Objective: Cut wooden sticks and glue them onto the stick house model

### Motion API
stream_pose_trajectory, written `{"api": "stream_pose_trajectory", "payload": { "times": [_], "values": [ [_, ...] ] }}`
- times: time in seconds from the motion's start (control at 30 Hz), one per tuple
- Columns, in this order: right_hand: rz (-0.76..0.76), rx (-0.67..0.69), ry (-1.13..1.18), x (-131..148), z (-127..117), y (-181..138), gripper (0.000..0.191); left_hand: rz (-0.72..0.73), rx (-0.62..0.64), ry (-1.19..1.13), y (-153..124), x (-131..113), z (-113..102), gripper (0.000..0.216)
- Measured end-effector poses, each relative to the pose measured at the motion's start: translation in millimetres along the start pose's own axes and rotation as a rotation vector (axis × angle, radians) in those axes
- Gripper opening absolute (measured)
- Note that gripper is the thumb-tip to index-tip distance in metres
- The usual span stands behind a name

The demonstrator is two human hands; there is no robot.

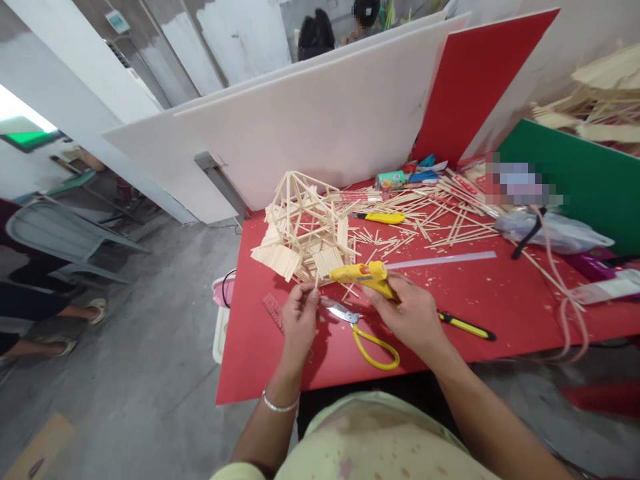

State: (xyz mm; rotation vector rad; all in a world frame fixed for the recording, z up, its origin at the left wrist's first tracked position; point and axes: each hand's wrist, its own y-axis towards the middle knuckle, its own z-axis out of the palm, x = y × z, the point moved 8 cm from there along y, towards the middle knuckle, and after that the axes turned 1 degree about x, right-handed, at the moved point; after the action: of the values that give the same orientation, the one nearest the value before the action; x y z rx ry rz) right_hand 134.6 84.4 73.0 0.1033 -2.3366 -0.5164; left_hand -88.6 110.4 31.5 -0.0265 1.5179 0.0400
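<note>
My right hand (413,312) is wrapped round a yellow glue gun (363,273), its nozzle pointing left. Close to that nozzle, my left hand (300,317) pinches a thin wooden stick (317,277) between thumb and fingers. Just beyond both hands stands a model built of pale wooden sticks (300,227), with an open frame on top and slatted panels below. Scissors with yellow handles (375,347) lie on the red tabletop (450,373) between my wrists. A yellow and black utility knife (467,325) rests right of my right hand.
Loose sticks (450,207) are scattered at the back right, with a yellow cutter (385,218) and a green can (390,180). A clear ruler strip (445,259) lies mid-table. White boards (310,127) stand behind; a pink cord (565,300) hangs at right. Another person's feet (63,347) show at left.
</note>
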Motion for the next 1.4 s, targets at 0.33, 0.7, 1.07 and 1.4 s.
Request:
{"api": "stream_pose_trajectory", "payload": {
  "times": [0.33,0.7,1.07,1.4],
  "values": [
    [-0.07,-0.138,0.045,0,-10,-2,0.023,-0.004,-0.014,0.017,1,0,-2,0.03],
    [-0.219,-0.261,0.009,32,-50,8,0.016,-0.019,-0.07,-0.059,7,18,-11,0.034],
    [-0.257,-0.245,-0.388,54,-45,26,0.027,-0.097,-0.059,-0.431,28,43,-3,0.039],
    [-0.38,-0.372,-0.752,86,-20,40,0.032,-0.09,-0.028,-0.466,33,39,3,0.037]
  ]
}}
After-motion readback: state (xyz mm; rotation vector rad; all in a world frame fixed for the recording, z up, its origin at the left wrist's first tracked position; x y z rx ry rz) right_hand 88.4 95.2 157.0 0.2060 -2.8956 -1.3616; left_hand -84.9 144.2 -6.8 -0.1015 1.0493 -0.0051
